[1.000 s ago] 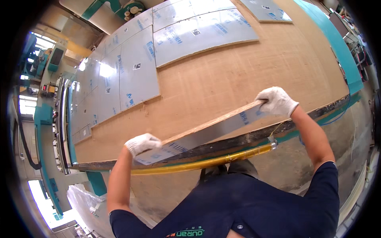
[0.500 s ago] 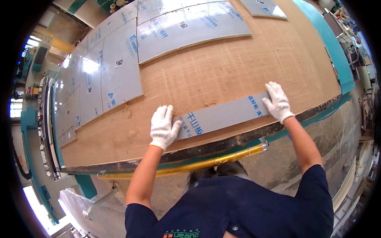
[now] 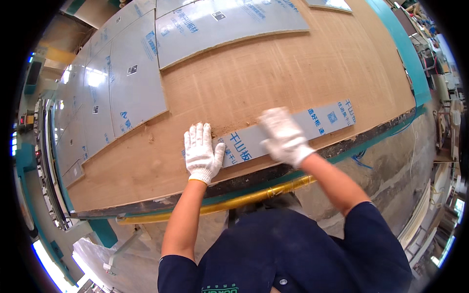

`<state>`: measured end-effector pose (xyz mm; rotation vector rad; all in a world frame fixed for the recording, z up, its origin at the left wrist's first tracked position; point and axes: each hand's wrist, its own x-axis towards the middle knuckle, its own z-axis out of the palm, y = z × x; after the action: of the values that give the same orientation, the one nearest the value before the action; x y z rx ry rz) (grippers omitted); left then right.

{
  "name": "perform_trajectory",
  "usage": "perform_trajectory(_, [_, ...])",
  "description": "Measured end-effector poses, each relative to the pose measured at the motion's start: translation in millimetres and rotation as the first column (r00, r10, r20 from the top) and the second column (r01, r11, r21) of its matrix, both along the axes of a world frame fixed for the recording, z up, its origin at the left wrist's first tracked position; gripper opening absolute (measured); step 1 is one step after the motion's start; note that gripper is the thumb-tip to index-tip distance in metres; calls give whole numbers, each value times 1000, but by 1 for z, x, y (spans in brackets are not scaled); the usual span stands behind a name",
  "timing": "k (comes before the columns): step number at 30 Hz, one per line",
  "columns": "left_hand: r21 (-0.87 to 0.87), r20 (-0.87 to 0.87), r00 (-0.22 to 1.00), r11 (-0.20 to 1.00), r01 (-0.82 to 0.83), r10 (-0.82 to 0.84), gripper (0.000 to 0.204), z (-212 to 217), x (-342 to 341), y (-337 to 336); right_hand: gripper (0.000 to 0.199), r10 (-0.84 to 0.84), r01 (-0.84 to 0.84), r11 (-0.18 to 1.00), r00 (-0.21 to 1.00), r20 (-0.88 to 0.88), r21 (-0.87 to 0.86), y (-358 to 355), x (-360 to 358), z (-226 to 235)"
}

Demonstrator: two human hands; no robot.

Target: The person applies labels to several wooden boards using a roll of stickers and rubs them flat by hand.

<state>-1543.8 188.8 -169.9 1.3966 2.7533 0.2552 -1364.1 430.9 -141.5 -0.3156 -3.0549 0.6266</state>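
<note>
A narrow grey panel strip (image 3: 320, 122) with blue print lies near the front edge of a wide brown wooden sheet (image 3: 351, 58). My left hand (image 3: 200, 154), in a white knit glove, rests flat over the strip's left end with its fingers stretched out. Above the strip's middle is my right hand (image 3: 284, 137), gloved the same way and smeared by motion. Its fingers do not show clearly, and whether it touches the strip is hard to tell. Brown wood shavings (image 3: 237, 128) lie scattered along the strip's far edge.
Large grey panels (image 3: 137, 78) with blue print cover the sheet's left and far parts. A dark, worn table edge (image 3: 190, 196) and a yellow tube (image 3: 244, 198) run along the front. Blue cable (image 3: 359, 158) hangs at the right, and a teal frame (image 3: 405, 53) borders the far right.
My right hand has moved left from the strip's right end to its middle, uncovering that end. My left hand stays at the left end, lying flatter. The whole view has shifted slightly.
</note>
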Motion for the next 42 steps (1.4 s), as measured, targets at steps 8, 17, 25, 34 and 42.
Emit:
perform_trajectory(8, [2,1,1000,1000,-14,14,75,0,-1,8,74,-213,209,968,977,16,137,-4,1,-15])
perform_trajectory(17, [-6,27,1000,1000,-11,11,75,7,1,6,76,-423,347,855,897,131,387,114,78,-32])
perform_trajectory(25, [-3,6,1000,1000,22,-22,76,-1,2,9,81,-181,176,983,977,-110,-54,-16,-10,-39])
perform_trajectory(34, [10,-4,992,992,128,-128,76,4,-4,7,71,-668,753,587,658,-349,297,177,133,-40])
perform_trajectory(42, [-5,-4,988,988,156,-156,77,2,-7,-2,86,-344,342,930,939,-9,132,16,27,-34])
